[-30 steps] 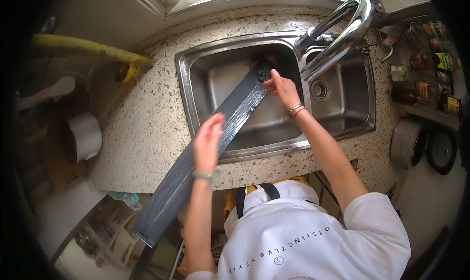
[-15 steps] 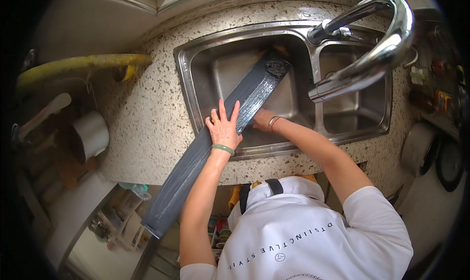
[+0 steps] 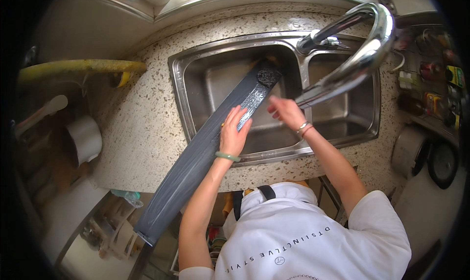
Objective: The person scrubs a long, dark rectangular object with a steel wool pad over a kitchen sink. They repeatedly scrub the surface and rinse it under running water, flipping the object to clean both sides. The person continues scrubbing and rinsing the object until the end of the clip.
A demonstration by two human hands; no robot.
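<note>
A long dark grey panel (image 3: 188, 155) lies slantwise over the sink's near rim, its far end down in the large left basin (image 3: 223, 76). That far part is wet and shiny, and a dark, rough-textured scouring pad (image 3: 267, 77) rests on it. My left hand (image 3: 234, 135) presses on the panel's upper face with fingers stretched out. Over the basin, right of the panel and close to the faucet's spout, is my right hand (image 3: 288, 112). Its fingers are loosely bent and slightly blurred, apart from the panel, with nothing visible in them.
A curved chrome faucet (image 3: 379, 40) arches over the small right basin (image 3: 345, 106). Speckled countertop (image 3: 129, 128) surrounds the sink. At left are a yellow hose (image 3: 83, 67) and a white pot (image 3: 85, 135). Jars (image 3: 433, 101) and a dark round lid (image 3: 443, 165) stand at right.
My right hand has come up from beside the panel's right edge and moved right, toward the spout. My left hand stays on the panel, its fingers now closer together.
</note>
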